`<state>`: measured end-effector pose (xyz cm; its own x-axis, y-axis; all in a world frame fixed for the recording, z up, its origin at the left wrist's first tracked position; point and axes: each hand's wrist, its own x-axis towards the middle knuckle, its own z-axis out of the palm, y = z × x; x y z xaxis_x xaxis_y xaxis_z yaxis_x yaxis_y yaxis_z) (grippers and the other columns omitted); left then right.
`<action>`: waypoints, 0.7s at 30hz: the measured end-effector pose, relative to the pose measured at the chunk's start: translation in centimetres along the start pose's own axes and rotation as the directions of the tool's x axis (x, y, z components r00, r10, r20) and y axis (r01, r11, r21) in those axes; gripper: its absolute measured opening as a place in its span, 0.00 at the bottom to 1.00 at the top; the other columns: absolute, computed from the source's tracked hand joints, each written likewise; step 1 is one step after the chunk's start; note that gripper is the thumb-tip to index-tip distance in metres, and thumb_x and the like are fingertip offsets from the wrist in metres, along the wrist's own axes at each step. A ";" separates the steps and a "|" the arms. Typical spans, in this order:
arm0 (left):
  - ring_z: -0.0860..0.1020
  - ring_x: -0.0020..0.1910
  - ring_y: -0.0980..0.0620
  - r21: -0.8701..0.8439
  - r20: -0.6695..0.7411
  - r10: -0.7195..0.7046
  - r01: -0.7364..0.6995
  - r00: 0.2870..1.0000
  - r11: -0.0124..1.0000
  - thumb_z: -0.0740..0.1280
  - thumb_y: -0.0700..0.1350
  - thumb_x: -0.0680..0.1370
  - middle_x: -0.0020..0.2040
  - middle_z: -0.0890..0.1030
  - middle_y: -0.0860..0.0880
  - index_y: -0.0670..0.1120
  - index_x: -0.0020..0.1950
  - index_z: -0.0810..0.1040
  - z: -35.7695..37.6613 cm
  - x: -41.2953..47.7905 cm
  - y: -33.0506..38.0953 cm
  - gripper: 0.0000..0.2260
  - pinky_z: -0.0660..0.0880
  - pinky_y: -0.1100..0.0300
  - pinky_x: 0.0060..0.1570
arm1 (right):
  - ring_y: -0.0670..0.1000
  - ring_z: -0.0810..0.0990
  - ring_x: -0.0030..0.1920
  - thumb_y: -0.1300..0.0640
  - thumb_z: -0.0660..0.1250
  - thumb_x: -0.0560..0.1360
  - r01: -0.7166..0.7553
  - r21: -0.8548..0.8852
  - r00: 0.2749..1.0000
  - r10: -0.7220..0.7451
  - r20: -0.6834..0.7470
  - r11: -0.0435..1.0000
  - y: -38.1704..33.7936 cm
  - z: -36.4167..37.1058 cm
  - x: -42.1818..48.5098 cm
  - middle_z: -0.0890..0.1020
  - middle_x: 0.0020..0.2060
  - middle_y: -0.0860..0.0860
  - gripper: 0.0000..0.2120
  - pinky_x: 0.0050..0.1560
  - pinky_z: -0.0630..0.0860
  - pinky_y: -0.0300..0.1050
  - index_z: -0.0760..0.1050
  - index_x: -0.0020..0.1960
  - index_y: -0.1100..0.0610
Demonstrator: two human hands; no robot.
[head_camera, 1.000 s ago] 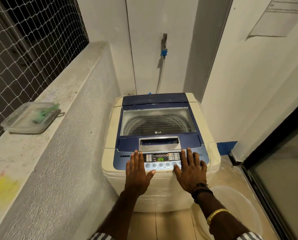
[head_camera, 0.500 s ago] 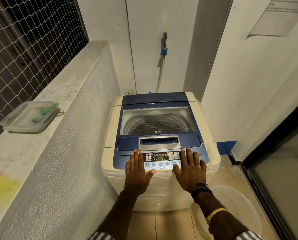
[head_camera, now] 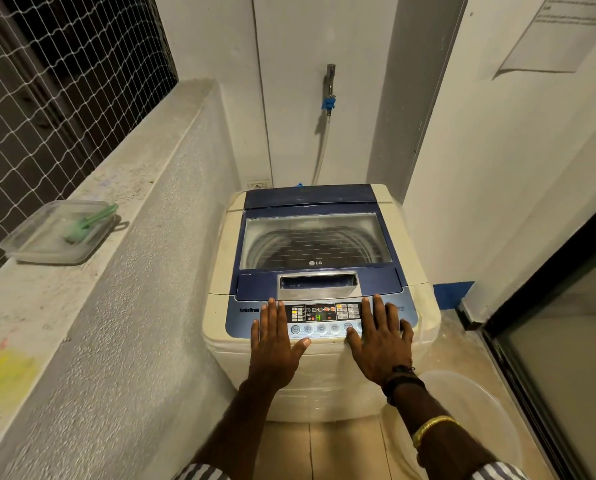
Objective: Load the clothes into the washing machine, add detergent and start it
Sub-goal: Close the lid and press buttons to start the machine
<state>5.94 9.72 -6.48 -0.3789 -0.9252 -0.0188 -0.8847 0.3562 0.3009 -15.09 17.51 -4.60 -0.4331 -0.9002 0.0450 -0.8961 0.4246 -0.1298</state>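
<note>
L hand (head_camera: 275, 344) flat, R hand (head_camera: 379, 341) flat, fingers splayed

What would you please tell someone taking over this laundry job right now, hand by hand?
Left hand: flat and open on the washing machine front edge, holding nothing.
Right hand: open, flat on the control panel, thumb near a button.
Lid is shut; the display is lit green.
Clothes cannot be seen through the lid.
Clear tub with a green scoop sits on the ledge.
Left: confirm the cycle has started.
</note>
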 end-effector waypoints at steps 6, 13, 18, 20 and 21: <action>0.36 0.79 0.48 -0.004 -0.008 0.005 -0.005 1.000 1.000 0.50 0.69 0.75 0.79 0.36 0.49 0.48 0.80 0.39 -0.1 -0.1 0.0 0.42 0.34 0.51 0.74 | 0.59 0.63 0.74 0.34 0.46 0.75 -0.001 -0.001 1.000 0.001 -0.005 1.000 -0.1 0.0 0.0 0.65 0.76 0.53 0.36 0.68 0.63 0.65 0.61 0.78 0.51; 0.37 0.79 0.48 -0.020 -0.006 0.002 -0.002 1.000 1.000 0.50 0.69 0.75 0.79 0.36 0.49 0.47 0.80 0.40 -0.1 0.0 0.1 0.42 0.36 0.50 0.75 | 0.59 0.63 0.74 0.34 0.47 0.75 -0.002 -0.001 1.000 0.002 -0.007 1.000 0.0 0.1 0.0 0.65 0.76 0.53 0.36 0.68 0.64 0.64 0.62 0.77 0.51; 0.36 0.79 0.48 -0.006 0.005 -0.001 0.001 1.000 1.000 0.49 0.69 0.75 0.79 0.35 0.49 0.48 0.80 0.38 -0.1 0.0 0.0 0.42 0.35 0.50 0.75 | 0.59 0.63 0.74 0.34 0.46 0.75 -0.001 -0.003 1.000 0.001 -0.007 1.000 0.0 0.2 0.0 0.65 0.76 0.53 0.36 0.69 0.63 0.64 0.61 0.78 0.51; 0.36 0.79 0.48 -0.009 0.000 -0.001 0.001 1.000 1.000 0.49 0.70 0.75 0.79 0.35 0.49 0.48 0.80 0.39 -0.1 0.0 0.0 0.42 0.34 0.51 0.74 | 0.59 0.63 0.74 0.35 0.46 0.75 0.000 -0.001 1.000 0.000 -0.006 1.000 0.0 0.1 0.0 0.65 0.76 0.53 0.36 0.69 0.64 0.64 0.61 0.78 0.51; 0.36 0.79 0.48 -0.012 -0.002 0.000 0.000 1.000 1.000 0.49 0.69 0.75 0.79 0.35 0.49 0.48 0.80 0.39 -0.1 0.0 0.1 0.42 0.34 0.51 0.74 | 0.59 0.63 0.74 0.35 0.46 0.75 0.001 0.000 1.000 -0.001 -0.007 1.000 -0.1 0.1 0.0 0.65 0.76 0.53 0.36 0.68 0.64 0.64 0.61 0.78 0.51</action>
<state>5.94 9.75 -6.34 -0.3787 -0.9254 -0.0173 -0.8812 0.3547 0.3126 -15.04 17.45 -4.71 -0.4331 -0.8998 0.0523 -0.8964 0.4239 -0.1297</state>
